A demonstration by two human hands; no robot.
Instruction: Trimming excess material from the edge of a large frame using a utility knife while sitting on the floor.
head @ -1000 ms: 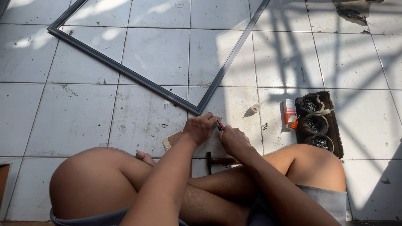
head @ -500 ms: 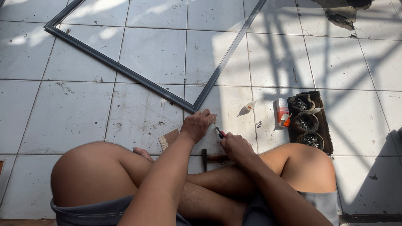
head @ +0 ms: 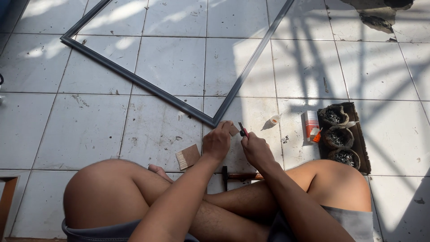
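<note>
Hands shifted slightly apart since earlier frame, wood piece now exposed. Grey frame on tiled floor, corner just beyond hands. Left hand pinching small wood piece. Right hand gripping red-handled tool beside it. Wooden block near left knee.

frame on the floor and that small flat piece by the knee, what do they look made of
Frame: probably metal, dull grey; thin straight bars meeting in a sharp mitred corner. Small flat piece: looks like wood or plywood, bare tan face with a pale, lined edge.
</note>
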